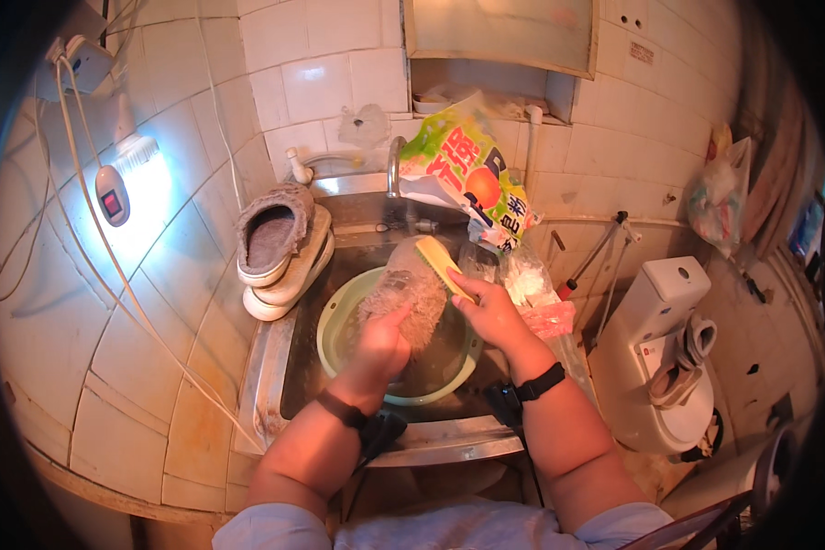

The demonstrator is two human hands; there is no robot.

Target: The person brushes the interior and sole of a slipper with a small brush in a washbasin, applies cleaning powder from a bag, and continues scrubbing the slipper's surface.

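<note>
My left hand (383, 342) grips a wet, fuzzy brownish slipper (412, 289) by its near end. The slipper is tilted over a pale green plastic basin (331, 322) that holds murky water. In my right hand (487, 309) is a yellow scrubbing brush (443, 267), its bristles turned toward the slipper's right side. Whether the bristles touch the fuzz is hard to tell. The basin sits in a stainless steel sink (269, 371). My left fingers are partly hidden behind the slipper.
Several stacked slippers (278, 251) stand on the sink's left rim. Behind the basin are a curved faucet (393, 165) and a washing-powder bag (471, 175). Clear plastic with white powder (526, 278) lies at right. A toilet (650, 357) carries shoes (680, 364). Cords (144, 302) hang at left beside a lit bulb (137, 165).
</note>
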